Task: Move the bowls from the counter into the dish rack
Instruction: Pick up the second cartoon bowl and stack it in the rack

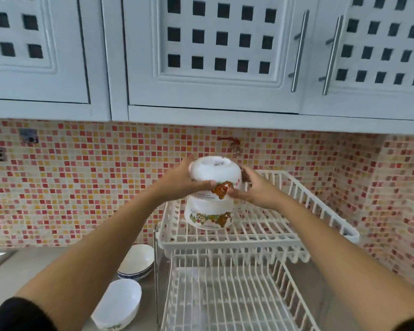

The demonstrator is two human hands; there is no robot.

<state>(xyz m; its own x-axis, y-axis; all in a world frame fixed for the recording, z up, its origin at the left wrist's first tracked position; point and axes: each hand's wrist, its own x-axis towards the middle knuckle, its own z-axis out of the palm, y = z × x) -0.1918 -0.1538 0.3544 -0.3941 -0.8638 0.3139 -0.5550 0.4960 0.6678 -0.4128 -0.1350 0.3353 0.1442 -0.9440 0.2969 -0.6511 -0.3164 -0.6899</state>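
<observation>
Both hands hold one smooth, shiny white bowl (pixel 214 173) turned upside down, with a little brown bear picture on its side. The left hand (pixel 184 180) wraps its left side and the right hand (pixel 251 189) presses its right side, fingers curled tight around it. This bowl sits on top of a second upside-down bowl (pixel 208 215) with the same cartoon pictures. They look like they touch, but the spot where they meet is partly hidden by fingers.

The lower bowl rests at the back left of the top shelf (pixel 261 225) of a white wire dish rack (pixel 237 278). The rack is made of thin round bars with gaps between them, and it has a raised rim all around. The rest of the top shelf, to the right and front, is bare. The bottom shelf (pixel 225 299) below is bare too.

On the grey surface (pixel 34 263) just left of the rack wait two more round bowls. One is white with a blue pattern at its foot (pixel 136 261), tilted against the rack's leg. The other, plain white inside (pixel 120 302), tilts nearer the front edge.

Behind is a wall of tiny square tiles (pixel 81 182), and white cupboards (pixel 201 56) hang close above the rack.
</observation>
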